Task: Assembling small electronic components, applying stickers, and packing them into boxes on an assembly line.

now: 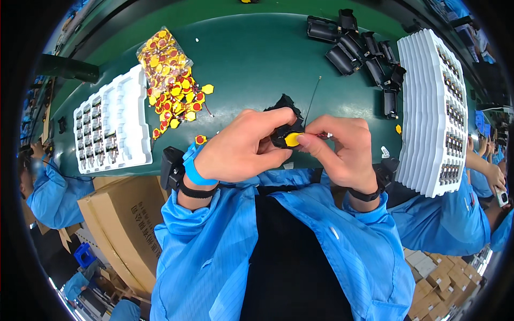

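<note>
My left hand (249, 142) is closed around a small black plastic housing (279, 138) near the table's front edge. A flat yellow disc-like piece (292, 139) lies against the housing, pinched by the thumb and fingers of my right hand (340, 152). Thin wires show by the right fingertips. Behind the left fingers is a crumpled-looking black part (287, 101), and a thin dark rod (314, 96) rises beside it. Left of my hands, several yellow pieces with red round centres (179, 101) form a loose pile, and one lone piece (201, 139) sits near my left wrist.
A clear bag (163, 51) of yellow pieces joins the pile. At left stands a white tray (140, 123) of small metal-and-black parts; at right, stacked white trays (423, 112). Black housings (342, 59) are scattered at the back right. A cardboard box (120, 230) stands below left. Co-workers sit on both sides.
</note>
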